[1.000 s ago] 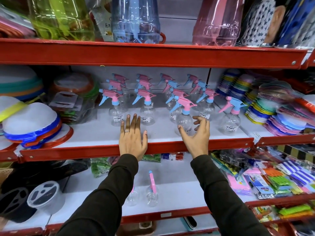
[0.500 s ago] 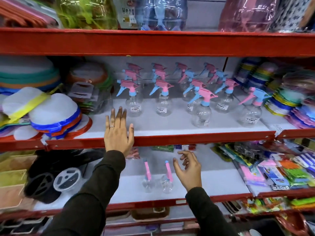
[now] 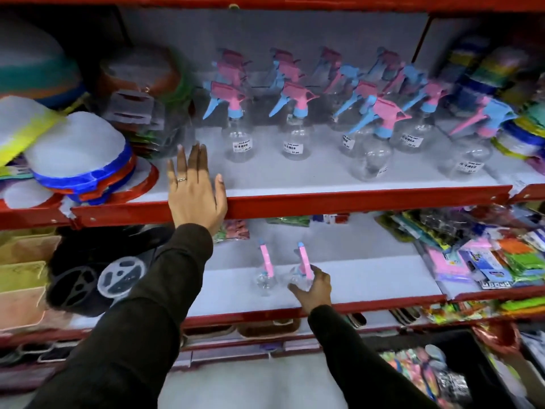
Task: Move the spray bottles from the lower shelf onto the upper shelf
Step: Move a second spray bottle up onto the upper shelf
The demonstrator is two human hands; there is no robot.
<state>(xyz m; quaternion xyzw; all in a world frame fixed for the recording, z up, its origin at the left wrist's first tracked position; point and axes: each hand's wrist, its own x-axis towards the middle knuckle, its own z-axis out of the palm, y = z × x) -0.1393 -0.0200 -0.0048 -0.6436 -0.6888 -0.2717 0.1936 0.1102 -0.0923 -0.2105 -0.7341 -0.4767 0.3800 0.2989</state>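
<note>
Two small clear spray bottles with pink and blue heads stand on the lower shelf (image 3: 368, 278). My right hand (image 3: 312, 286) wraps around the right spray bottle (image 3: 303, 261). The left spray bottle (image 3: 265, 271) stands free beside it. Several more clear spray bottles (image 3: 295, 122) with pink and blue triggers stand in rows on the upper shelf (image 3: 354, 199). My left hand (image 3: 193, 187) lies flat, fingers spread, on the upper shelf's red front edge, left of the bottles.
Stacked white covers with blue and red rims (image 3: 79, 160) fill the upper shelf's left. Coloured plates (image 3: 519, 128) stack at its right. Packets (image 3: 486, 252) crowd the lower shelf's right; black reels (image 3: 97, 276) and beige trays (image 3: 20, 278) sit at its left.
My right hand dropped from the upper shelf to the lower one and closed on the right bottle. My left hand stayed on the upper shelf's edge. The view tilted downward.
</note>
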